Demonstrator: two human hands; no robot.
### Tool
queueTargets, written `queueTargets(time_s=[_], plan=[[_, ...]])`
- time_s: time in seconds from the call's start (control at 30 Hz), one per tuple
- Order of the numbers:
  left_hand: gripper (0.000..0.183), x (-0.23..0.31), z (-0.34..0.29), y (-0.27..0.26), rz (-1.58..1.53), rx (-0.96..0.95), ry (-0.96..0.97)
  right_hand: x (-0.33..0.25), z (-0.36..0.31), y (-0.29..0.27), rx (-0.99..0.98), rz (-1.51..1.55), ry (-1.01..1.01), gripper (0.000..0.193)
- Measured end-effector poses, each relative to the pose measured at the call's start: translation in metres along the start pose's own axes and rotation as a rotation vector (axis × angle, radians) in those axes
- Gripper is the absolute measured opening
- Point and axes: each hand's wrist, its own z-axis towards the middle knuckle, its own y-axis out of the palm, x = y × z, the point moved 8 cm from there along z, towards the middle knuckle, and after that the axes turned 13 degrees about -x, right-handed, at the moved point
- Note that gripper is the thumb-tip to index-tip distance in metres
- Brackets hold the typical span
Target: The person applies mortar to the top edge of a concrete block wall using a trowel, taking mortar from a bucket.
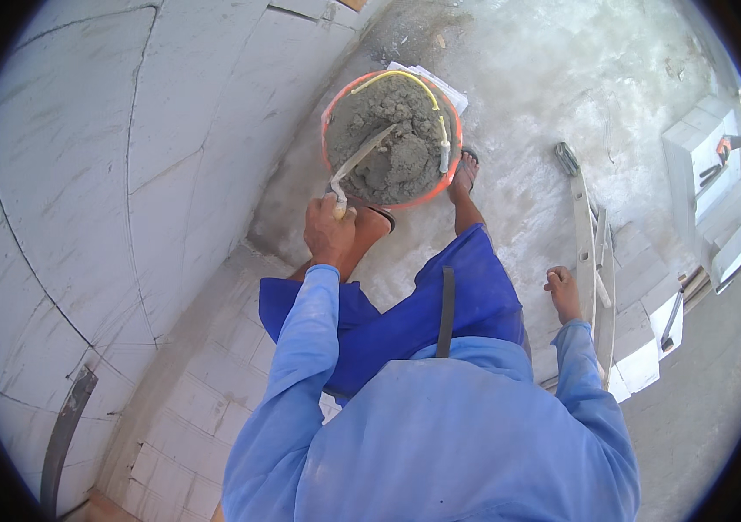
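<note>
I'm standing on a dusty concrete floor (544, 78) right next to a wall of big white blocks (127, 157), looking straight down at an orange bucket (329, 113) full of grey mortar (397, 152). My left hand (329, 230) is closed tight around the pale handle of a trowel (360, 161), and the blade is lying angled across the mortar, tip pointing toward the middle of the bucket. There's a yellow bail handle (405, 78) flopped over the far rim, and something flat and white (440, 83) is sticking out from under the bucket at the back. The bucket is sitting just in front of my feet, sandals (468, 161) showing beside it. My right hand (564, 291) is hanging off to the side, fingers loosely curled, not gripping anything, just beside a long metal level (584, 235) lying across some white blocks (649, 322). More blocks with a few tools on them are stacked well off to my right (710, 174).
</note>
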Motion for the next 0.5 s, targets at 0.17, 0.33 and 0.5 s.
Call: queueTargets(time_s=[0.17,0.33,0.5], plan=[[0.032,0.041,0.006,0.006,-0.028,-0.190,0.227,0.003,0.017,-0.002,-0.008,-0.040,-0.066,0.028],[0.046,-0.007,0.046,0.076,-0.295,-0.609,-0.094,0.007,0.004,-0.003,0.001,0.005,-0.025,0.029],[0.050,-0.050,0.008,0.024,-0.090,-0.731,-0.284,0.032,0.007,-0.015,0.029,0.011,0.064,0.028]])
